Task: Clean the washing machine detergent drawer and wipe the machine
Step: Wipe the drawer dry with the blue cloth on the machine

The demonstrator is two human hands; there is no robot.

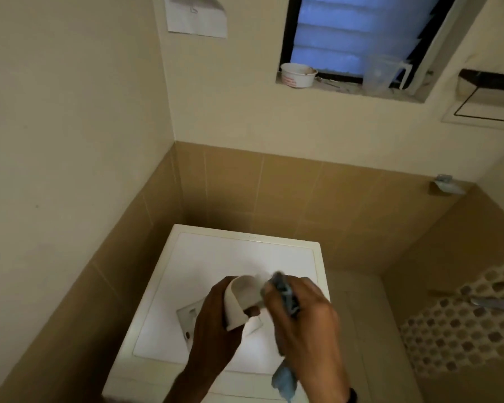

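Note:
A white washing machine (216, 257) stands in the corner below me, its flat top in view. My left hand (213, 330) grips a white detergent drawer part (242, 298) above the machine's top. My right hand (303, 324) holds a blue cloth (285, 379), bunched against the part's open side, with a tail of the cloth hanging below the hand. A flat whitish piece (188, 315) lies on the machine's top beneath my left hand, partly hidden.
Tan tiled walls close in behind and at the left. A window ledge high up holds a white tub (298, 74) and a clear jug (383, 72). A paper sheet (197, 14) hangs on the wall. A patterned panel (463, 324) is at the right.

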